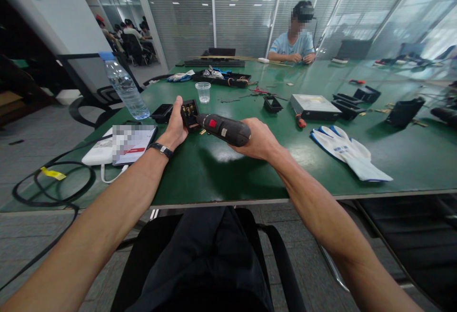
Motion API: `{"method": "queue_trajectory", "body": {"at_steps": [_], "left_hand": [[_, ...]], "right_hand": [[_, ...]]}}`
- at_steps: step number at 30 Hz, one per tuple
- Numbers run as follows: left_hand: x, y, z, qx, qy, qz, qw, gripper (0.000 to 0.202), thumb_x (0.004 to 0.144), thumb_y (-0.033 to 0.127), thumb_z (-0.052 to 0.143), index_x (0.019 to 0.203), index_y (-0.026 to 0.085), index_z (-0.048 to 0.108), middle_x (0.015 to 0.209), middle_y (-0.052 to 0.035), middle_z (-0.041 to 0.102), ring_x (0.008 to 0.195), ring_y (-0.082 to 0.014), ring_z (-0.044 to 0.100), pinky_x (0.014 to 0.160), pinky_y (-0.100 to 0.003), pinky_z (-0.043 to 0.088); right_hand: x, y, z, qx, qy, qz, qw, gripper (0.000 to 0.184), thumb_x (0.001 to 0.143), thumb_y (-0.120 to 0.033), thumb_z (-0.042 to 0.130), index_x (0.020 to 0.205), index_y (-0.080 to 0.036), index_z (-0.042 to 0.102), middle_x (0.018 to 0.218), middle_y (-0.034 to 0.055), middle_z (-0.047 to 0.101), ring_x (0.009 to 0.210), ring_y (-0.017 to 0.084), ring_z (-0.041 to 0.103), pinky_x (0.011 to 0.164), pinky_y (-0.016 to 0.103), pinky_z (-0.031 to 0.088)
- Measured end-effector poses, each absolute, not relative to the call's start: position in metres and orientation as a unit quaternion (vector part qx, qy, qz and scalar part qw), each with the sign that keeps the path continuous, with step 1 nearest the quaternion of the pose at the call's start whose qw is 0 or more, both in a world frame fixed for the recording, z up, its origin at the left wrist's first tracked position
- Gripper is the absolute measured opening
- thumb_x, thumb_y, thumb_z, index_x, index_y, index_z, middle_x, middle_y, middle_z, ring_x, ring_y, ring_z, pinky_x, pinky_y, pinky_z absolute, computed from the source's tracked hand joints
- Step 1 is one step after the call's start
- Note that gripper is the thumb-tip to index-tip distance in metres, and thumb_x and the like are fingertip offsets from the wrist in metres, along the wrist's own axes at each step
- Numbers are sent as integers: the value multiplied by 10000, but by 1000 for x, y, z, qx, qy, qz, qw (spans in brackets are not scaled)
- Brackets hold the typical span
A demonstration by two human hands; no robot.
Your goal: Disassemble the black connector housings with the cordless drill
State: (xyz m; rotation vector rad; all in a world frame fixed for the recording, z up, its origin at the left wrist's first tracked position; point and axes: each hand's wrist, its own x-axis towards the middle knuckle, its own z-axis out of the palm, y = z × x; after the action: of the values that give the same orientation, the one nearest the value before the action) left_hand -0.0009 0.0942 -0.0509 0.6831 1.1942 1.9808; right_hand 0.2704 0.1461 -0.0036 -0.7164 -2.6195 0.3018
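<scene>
My left hand (175, 124) is closed around the side of a small black box with brass-coloured parts inside (190, 112), its open face turned towards the right. My right hand (257, 138) grips a black cordless screwdriver (228, 130) with a red button on its body. The screwdriver points left, and its nose is up against the box; the exact contact at the tip is too small to make out. Just left of my left hand sits another black open housing (162, 112). Beyond the box stands a clear plastic cup (203, 92).
A water bottle (124, 88), a phone (137, 148), a white power bank (98, 152) and a coiled black cable (57, 198) lie left. Rightward are a metal drive (314, 106), a white glove (348, 152) and several black housings (405, 112). A person (294, 41) sits across the green table (214, 183).
</scene>
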Motion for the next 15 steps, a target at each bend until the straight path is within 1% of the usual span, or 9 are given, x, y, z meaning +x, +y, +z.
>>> {"method": "queue_trajectory", "body": {"at_steps": [9,15], "left_hand": [[0,95,-51,267,457,774,346,599,877,732,483,1030,179,653,818,-82,722,849,-252,729,735,-371,620],[1,93,-49,265,469,763,358,615,872,746,471,1031,181,654,827,-87,731,849,-251,729,742,-365,615]], "right_hand": [[271,145,-3,-252,-938,118,206,191,722,-403,693,757,-216,670,732,63,702,669,221,673,525,276,358],[270,145,-4,-256,-936,116,214,219,720,-427,689,734,-211,656,720,67,695,656,225,670,516,282,354]]}}
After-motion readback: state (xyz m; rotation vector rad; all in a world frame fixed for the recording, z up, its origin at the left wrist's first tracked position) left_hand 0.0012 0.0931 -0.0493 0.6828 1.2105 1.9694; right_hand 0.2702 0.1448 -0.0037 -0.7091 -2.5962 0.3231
